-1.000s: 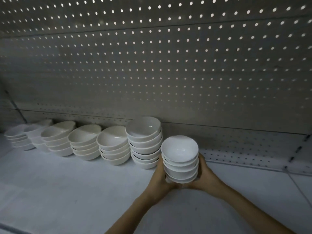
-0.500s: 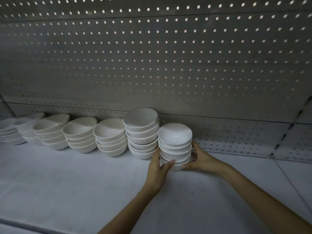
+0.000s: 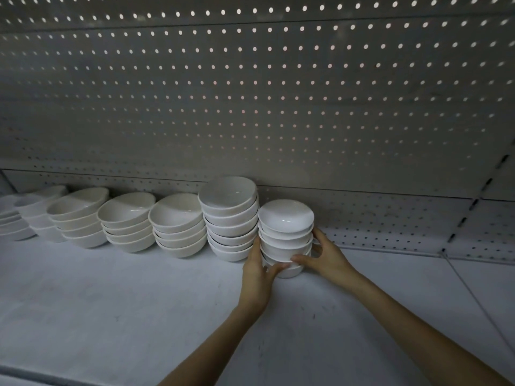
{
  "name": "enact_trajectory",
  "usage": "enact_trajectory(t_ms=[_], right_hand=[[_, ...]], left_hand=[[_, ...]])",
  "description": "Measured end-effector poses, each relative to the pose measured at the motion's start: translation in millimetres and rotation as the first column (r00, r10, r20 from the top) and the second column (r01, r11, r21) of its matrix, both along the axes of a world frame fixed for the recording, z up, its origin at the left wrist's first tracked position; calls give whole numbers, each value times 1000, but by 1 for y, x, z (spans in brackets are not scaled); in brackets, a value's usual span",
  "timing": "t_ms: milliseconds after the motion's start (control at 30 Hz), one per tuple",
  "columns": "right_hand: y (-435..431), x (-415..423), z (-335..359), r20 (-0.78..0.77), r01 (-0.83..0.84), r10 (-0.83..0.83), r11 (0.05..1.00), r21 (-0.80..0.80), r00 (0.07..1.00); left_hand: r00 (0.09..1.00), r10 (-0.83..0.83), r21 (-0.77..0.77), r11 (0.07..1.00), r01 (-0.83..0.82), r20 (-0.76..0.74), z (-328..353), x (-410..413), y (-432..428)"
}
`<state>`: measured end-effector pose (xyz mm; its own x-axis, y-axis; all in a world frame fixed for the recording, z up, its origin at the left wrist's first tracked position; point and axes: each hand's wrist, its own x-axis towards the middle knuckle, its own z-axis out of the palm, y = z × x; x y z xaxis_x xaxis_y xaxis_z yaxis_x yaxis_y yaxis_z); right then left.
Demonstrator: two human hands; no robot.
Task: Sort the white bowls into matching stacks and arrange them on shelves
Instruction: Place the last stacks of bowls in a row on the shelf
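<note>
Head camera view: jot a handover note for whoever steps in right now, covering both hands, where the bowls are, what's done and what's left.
Left hand grips the small bowl stack low on its left side; right hand grips its right side.
The stack is at the right end of the row on the shelf, close beside the taller stack; whether it is fully set down cannot be told.
Done: other stacks stand lined up along the pegboard back.
Left: probably release, check that it stands straight; any further bowls are out of view.
</note>
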<state>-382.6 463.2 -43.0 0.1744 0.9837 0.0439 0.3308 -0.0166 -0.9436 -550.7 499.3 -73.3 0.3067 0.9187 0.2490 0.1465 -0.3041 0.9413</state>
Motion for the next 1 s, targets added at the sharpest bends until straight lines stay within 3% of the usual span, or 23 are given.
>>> enact_trajectory(t_ms=[433, 600, 1000], right_hand=[[16, -9, 0, -131, 87, -81, 996, 38, 988], [20, -16, 2, -84, 175, -167, 981, 90, 982], [23, -18, -3, -65, 188, -181, 971, 148, 981]], left_hand=[[996, 79, 47, 996, -77, -43, -5, 16, 2], [995, 100, 11, 995, -100, -21, -4, 21, 5], [980, 192, -14, 981, -192, 47, -12, 31, -1]])
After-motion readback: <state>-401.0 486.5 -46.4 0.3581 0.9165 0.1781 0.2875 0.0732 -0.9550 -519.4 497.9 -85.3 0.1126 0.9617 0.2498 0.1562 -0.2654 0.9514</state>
